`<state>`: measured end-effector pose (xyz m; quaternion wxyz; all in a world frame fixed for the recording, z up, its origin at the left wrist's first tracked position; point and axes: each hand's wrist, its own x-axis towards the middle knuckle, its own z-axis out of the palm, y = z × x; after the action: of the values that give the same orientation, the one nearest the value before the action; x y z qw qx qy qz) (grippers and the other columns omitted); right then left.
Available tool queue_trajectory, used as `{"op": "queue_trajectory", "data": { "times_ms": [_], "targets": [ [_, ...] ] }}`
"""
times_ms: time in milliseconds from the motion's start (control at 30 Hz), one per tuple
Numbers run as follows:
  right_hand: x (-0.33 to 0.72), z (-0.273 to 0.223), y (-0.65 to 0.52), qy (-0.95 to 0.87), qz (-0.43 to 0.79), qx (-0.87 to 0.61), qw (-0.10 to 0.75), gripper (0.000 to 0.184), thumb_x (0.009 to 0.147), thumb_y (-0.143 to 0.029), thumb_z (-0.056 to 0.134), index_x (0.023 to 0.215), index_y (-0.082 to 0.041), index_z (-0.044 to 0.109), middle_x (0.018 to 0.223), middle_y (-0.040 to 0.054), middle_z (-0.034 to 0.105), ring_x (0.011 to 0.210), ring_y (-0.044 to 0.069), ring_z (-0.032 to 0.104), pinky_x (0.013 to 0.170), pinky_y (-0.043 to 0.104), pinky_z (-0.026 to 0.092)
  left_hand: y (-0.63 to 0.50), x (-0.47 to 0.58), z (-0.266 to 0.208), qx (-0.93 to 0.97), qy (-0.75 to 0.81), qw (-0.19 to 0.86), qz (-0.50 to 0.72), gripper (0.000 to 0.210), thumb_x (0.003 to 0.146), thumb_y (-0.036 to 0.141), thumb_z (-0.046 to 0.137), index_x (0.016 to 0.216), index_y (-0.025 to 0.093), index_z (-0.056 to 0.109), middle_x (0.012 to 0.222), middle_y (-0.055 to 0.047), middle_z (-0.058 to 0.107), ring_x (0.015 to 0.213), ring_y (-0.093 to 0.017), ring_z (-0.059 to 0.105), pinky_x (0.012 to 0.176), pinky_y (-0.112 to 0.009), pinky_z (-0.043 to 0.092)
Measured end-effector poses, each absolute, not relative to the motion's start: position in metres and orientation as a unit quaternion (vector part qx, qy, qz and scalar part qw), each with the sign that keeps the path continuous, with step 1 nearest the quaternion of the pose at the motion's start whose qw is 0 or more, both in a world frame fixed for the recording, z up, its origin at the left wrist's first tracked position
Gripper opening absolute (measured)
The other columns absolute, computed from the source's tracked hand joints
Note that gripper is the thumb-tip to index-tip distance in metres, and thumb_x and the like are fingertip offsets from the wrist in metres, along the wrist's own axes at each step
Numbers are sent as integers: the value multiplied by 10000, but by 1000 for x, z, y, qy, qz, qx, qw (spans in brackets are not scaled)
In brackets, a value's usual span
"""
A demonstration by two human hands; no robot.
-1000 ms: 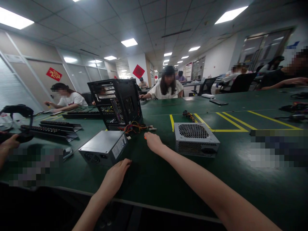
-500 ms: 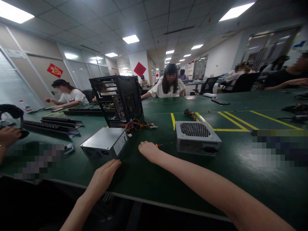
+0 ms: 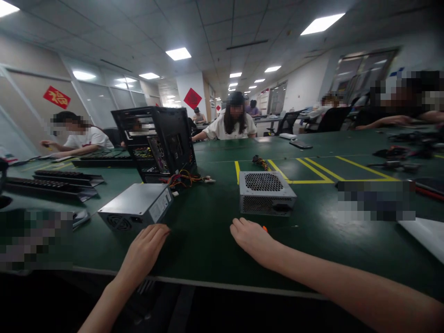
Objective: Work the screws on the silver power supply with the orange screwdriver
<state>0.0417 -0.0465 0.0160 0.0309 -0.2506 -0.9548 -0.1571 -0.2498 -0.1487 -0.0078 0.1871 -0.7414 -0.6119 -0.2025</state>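
The left hand (image 3: 144,247) is low over the counter (image 3: 204,249), just beside the near end of the labelled power supply (image 3: 133,201); its fingers lie close together, and I cannot tell whether they touch the metal or hold anything. The right hand (image 3: 251,240) is in front of the mesh-topped power supply (image 3: 267,194), apart from it, its fingers bent and bunched. An orange piece (image 3: 265,229) shows behind that hand; whether the fingers grip it I cannot tell. Behind the labelled power supply stands the open black case (image 3: 173,143), with loose cables (image 3: 185,179) at its foot.
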Motion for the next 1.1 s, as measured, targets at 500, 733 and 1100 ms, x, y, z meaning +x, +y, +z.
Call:
{"op": "queue_trajectory", "data": {
  "times_ms": [500, 733, 1100],
  "targets": [
    [149, 15, -26, -900, -148, -383, 145, 198, 836, -75, 435, 1004, -159, 498, 912, 52, 588, 751, 148, 587, 596, 232, 441, -26, -38, 7, -848, -507, 34, -147, 158, 849, 171, 408, 900, 199, 555, 897, -25, 614, 844, -159, 554, 738, -288, 429],
    [196, 12, -21, -822, -115, -495, 257, 195, 881, -276, 426, 1004, -166, 530, 866, 48, 632, 661, 157, 596, 546, 251, 413, -28, -45, -2, -832, -485, 63, -263, 197, 863, 220, 402, 1000, 206, 544, 964, -39, 583, 902, -163, 529, 799, -320, 452],
    [181, 31, 16, -806, -51, -515, 287, 393, 896, -417, 353, 1182, -187, 492, 1063, 74, 631, 825, 213, 627, 644, 336, 490, -6, -55, -7, -629, -544, -268, -485, 562, 855, 432, 387, 1367, 244, 255, 1373, -72, 400, 1197, -201, 453, 980, -362, 396]
  ]
}}
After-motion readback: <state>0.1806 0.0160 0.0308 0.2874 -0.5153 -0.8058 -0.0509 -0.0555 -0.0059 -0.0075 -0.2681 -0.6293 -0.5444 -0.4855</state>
